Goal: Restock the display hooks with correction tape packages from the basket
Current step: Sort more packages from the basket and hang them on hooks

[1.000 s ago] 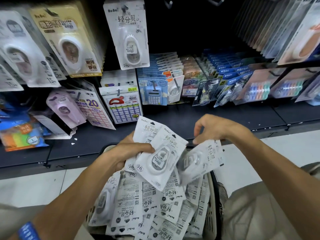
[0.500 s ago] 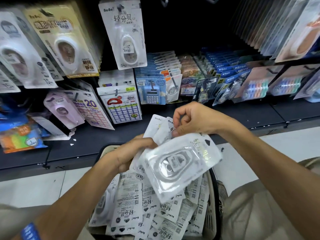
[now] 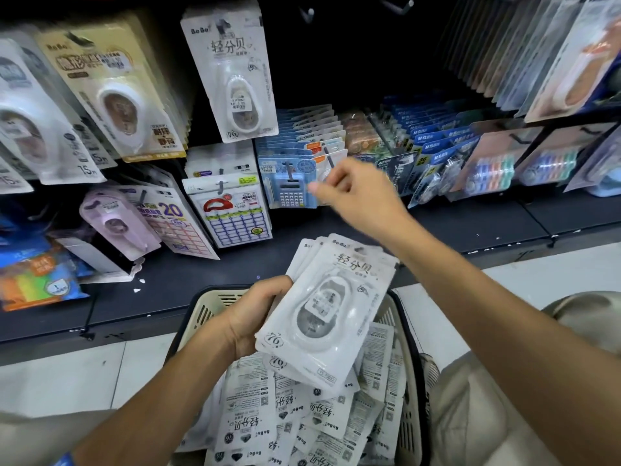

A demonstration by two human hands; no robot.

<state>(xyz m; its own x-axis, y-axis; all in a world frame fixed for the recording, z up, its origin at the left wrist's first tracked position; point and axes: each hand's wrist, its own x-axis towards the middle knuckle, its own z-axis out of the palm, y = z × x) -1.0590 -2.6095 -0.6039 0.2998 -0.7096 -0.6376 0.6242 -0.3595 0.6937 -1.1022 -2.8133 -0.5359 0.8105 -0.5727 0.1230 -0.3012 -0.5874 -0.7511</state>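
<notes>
Gripped in the left hand [image 3: 250, 319] is a fanned stack of packages [image 3: 327, 312], thumb across the near edge and fingers underneath, held just above the basket [image 3: 408, 371]. The right hand [image 3: 358, 196] is up in front of the shelf, thumb and forefinger nearly pinched together; it blurs, and I cannot tell whether anything thin is caught between them, though nothing shows.

Largest first: the display wall fills the upper view, hung with rows of carded stationery. One matching white package [image 3: 235, 75] hangs alone on its hook near the top centre, and to its right two bare hooks [image 3: 398, 5] stick out of a dark gap. Below runs the dark shelf [image 3: 208, 274], then the basket on the pale floor, heaped with more packages [image 3: 295, 422] lying mostly face down.

Half a second ago the right hand was pinching the top corner of a package laid across the stack; now it has let go and lifted away toward the shelf, and the stack sits squared up, faces upward, hang holes pointing at the display. That suggests sorting is done for this handful and hanging is the likely next step, probably onto the thinly stocked hook or the bare ones. None of this handful is hung yet.
</notes>
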